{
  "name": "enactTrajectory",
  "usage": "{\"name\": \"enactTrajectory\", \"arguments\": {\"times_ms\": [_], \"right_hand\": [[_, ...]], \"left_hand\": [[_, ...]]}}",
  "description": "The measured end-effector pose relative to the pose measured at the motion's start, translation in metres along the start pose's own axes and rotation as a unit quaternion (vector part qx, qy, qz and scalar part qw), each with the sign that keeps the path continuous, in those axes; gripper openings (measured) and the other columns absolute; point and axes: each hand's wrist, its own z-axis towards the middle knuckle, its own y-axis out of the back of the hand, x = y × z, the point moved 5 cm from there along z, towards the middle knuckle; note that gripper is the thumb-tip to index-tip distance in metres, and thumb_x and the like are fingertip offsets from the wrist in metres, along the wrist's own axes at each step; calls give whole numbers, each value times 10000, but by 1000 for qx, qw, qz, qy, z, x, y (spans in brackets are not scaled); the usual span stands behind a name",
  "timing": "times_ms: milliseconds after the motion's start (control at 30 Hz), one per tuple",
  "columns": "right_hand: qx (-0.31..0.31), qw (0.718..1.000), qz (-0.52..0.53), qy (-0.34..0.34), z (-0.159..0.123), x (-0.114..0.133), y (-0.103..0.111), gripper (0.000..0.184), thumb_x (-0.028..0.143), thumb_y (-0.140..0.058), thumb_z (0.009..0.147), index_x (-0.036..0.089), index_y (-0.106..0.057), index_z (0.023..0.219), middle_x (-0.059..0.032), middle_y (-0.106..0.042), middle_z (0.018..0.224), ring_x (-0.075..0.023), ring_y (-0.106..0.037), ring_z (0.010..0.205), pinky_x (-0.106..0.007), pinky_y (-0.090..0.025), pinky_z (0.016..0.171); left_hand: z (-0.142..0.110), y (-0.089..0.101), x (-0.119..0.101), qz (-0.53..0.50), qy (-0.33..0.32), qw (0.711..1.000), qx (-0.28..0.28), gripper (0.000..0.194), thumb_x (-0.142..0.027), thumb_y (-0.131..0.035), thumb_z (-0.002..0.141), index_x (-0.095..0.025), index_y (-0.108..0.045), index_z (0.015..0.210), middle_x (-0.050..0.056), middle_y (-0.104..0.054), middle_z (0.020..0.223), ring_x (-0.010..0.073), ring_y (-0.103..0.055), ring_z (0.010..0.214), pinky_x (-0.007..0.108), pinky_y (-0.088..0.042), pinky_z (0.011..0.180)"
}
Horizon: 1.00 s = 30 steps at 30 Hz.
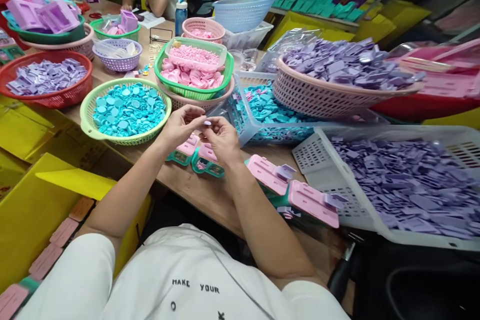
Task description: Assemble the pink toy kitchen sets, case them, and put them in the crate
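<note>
My left hand (184, 124) and my right hand (222, 139) meet fingertip to fingertip above the table's front edge. Both are closed in a pinch. A tiny pale lilac spot shows at the fingertips; whether it is a small part or a fingernail I cannot tell. Just beneath the hands stand small pink-and-teal plastic toy cases (209, 166), partly hidden by my right hand. Right of my right forearm are more such cases, with a pink top (313, 202) and lilac pieces (335, 201) on them. A light green basket (87, 119) of turquoise discs is near my left hand.
A white crate (347, 205) of purple pieces stands at right, below a pink basket (318, 80) of purple parts. A clear crate (250, 127) holds turquoise pieces. Behind is a green basket (204, 94) of pink parts. Yellow boxes (71, 185) flank the left. Two people are across the table.
</note>
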Motion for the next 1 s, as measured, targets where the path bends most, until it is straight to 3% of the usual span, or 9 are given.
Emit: {"name": "enactTrajectory", "arguments": {"times_ms": [133, 233, 367, 467, 533, 667, 767, 900, 1000], "right_hand": [[84, 973, -215, 27, 11, 13, -4, 175, 235, -572, 859, 167, -684, 975, -32, -660, 851, -142, -611, 748, -279, -502, 742], [162, 871, -454, 91, 21, 32, -13, 267, 143, -515, 866, 166, -750, 991, -87, -658, 985, -174, -609, 860, -295, -461, 820], [311, 713, -623, 89, 31, 47, -38, 266, 131, -530, 869, 131, -767, 991, -145, -703, 958, -218, -640, 839, -300, -426, 734], [361, 646, -669, 69, 35, 53, -50, 245, 116, -569, 846, 112, -770, 985, -163, -741, 936, -237, -669, 843, -295, -413, 706], [361, 655, -660, 65, 36, 54, -51, 261, 115, -568, 847, 128, -770, 1012, -144, -755, 961, -224, -674, 856, -277, -412, 700], [316, 748, -581, 48, 39, 51, -36, 273, 142, -568, 860, 138, -754, 1059, -74, -758, 921, -145, -631, 762, -219, -401, 651], [294, 781, -550, 29, 39, 44, -26, 236, 199, -574, 873, 111, -766, 977, -56, -740, 807, -114, -559, 641, -223, -378, 609], [275, 806, -524, 31, 38, 35, -22, 204, 220, -605, 856, 112, -774, 890, -34, -710, 705, -110, -508, 589, -244, -363, 609], [242, 838, -486, 52, 34, 29, -21, 209, 217, -587, 872, 119, -770, 894, -42, -726, 762, -124, -539, 634, -242, -378, 628]], "left_hand": [[0, 28, -5, 246, -70, 967, 24, 348, -271, -779, 731, -136, -679, 1035, 63, -668, 1011, 110, -619, 738, 237, -505, 696], [0, 33, -6, 330, -58, 940, 58, 270, -263, -737, 756, -135, -710, 993, 60, -693, 951, 112, -610, 714, 235, -492, 678], [2, 24, 1, 381, 16, 919, 106, 166, -194, -734, 725, -110, -729, 869, 35, -689, 731, 136, -613, 662, 235, -465, 620], [4, 21, 8, 392, 80, 912, 86, 100, -153, -722, 713, -111, -715, 803, 25, -687, 683, 140, -627, 604, 239, -471, 592], [5, 22, 10, 396, 107, 910, 65, 49, -155, -702, 736, -121, -706, 770, 24, -689, 667, 144, -639, 589, 243, -486, 596], [6, 24, 9, 429, 120, 894, 43, 110, -184, -692, 778, -139, -678, 679, 31, -677, 627, 152, -651, 624, 251, -503, 658], [7, 23, 10, 445, 128, 884, 60, 218, -218, -715, 782, -151, -638, 590, 35, -658, 588, 164, -651, 628, 265, -505, 672], [11, 26, 24, 337, 188, 920, 73, 276, -280, -825, 699, -165, -612, 567, 29, -642, 547, 187, -656, 573, 285, -517, 601], [18, 31, 28, 262, 140, 953, 50, 333, -290, -917, 566, -181, -603, 551, 5, -599, 498, 201, -649, 563, 305, -527, 596]]}}
